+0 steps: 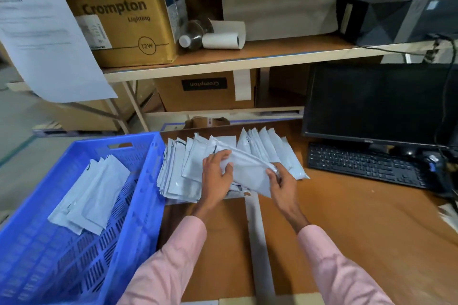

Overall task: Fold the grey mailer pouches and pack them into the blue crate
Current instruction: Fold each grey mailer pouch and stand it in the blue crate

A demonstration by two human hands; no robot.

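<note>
Both hands, left hand point(216, 176) and right hand point(281, 187), fingers curled, grip one grey plastic mailer pouch point(250, 171) over pouch pile point(178, 171); blue slatted plastic crate point(138, 195) alongside.

Both pink-sleeved arms reach forward; the left hand point(216, 173) and the right hand point(281, 184) curl their fingers, pinching, close together.

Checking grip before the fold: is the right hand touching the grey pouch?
Touching. The head view shows the right hand pinching the right end of the grey pouch.
</note>
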